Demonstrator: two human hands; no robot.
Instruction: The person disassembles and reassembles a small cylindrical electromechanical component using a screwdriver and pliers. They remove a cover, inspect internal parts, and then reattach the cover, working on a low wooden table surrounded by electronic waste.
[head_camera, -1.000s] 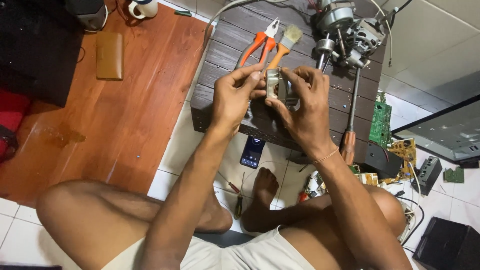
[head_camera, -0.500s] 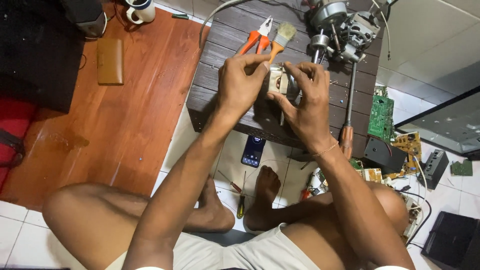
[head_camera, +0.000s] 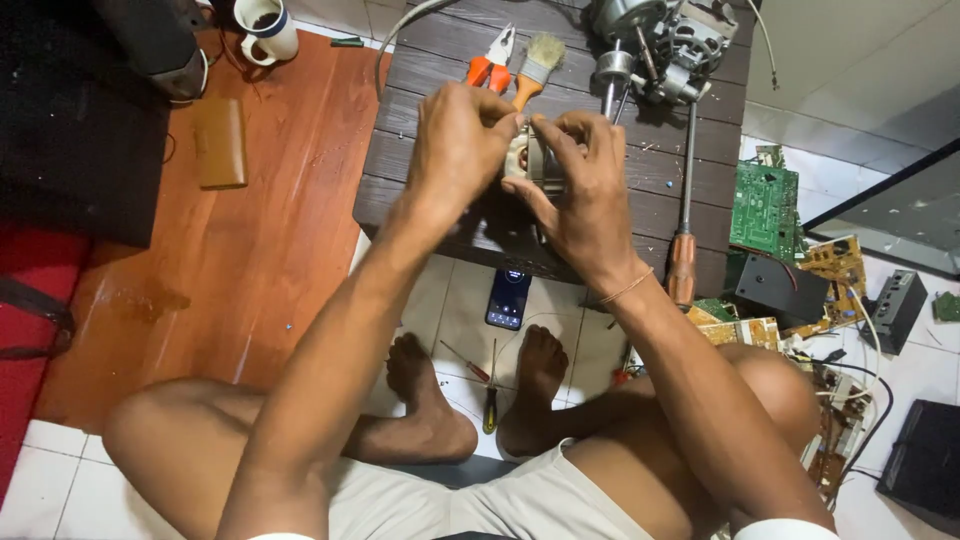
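The left hand (head_camera: 455, 140) and the right hand (head_camera: 585, 195) meet over a small grey metal motor part (head_camera: 530, 160), each with its fingers closed on it from its own side, so the piece is lifted just above the dark slatted wooden counter (head_camera: 440, 215) and turned toward the face; the right thumb presses along its near edge, seemingly to steady it, while the left fingertips pinch at its top. Most of the part is hidden between the palms, so its exact shape cannot be told. Just beyond the hands lie orange-handled pliers (head_camera: 490, 62) and a wooden-handled paintbrush with pale bristles (head_camera: 535, 62), near enough to grab. To the right stands a larger disassembled electric motor with a steel shaft (head_camera: 650, 45), and a long screwdriver with a brown handle (head_camera: 684, 215) runs down the counter's edge. Below, on the white tiled floor (head_camera: 455, 310), a dark smartphone (head_camera: 508, 297) lies between the bare feet, green circuit boards (head_camera: 765, 200) are piled to the right, and a white mug (head_camera: 268, 28) sits on the reddish wooden board (head_camera: 260, 250).
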